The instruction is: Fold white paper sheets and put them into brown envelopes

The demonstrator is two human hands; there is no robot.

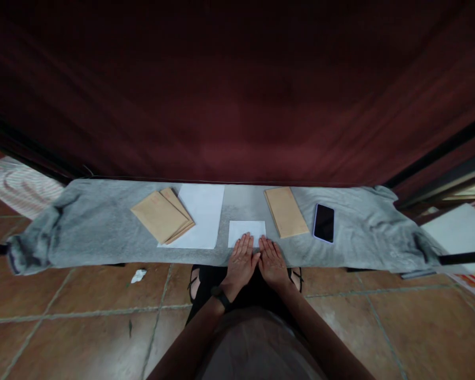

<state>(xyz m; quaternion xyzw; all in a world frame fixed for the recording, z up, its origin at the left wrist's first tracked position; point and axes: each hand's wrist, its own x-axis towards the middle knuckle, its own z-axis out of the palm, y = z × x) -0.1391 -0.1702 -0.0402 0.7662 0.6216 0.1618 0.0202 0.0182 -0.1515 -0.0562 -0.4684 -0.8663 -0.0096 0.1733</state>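
A small white sheet of paper, perhaps folded, lies on the grey cloth in front of me. My left hand rests flat on its near edge, fingers stretched forward. Beside it, my right hand lies flat too, its fingertips at the paper's near right corner. The two thumbs nearly meet. To the left, larger white sheets lie partly under several brown envelopes. Right of the small paper is another stack of brown envelopes. Neither hand grips anything.
A phone with a dark screen lies right of the envelopes. Grey cloth covers the narrow table. A dark red curtain-like surface rises behind it. Crumpled white tissue is on the tiled floor, and a striped cloth is at far left.
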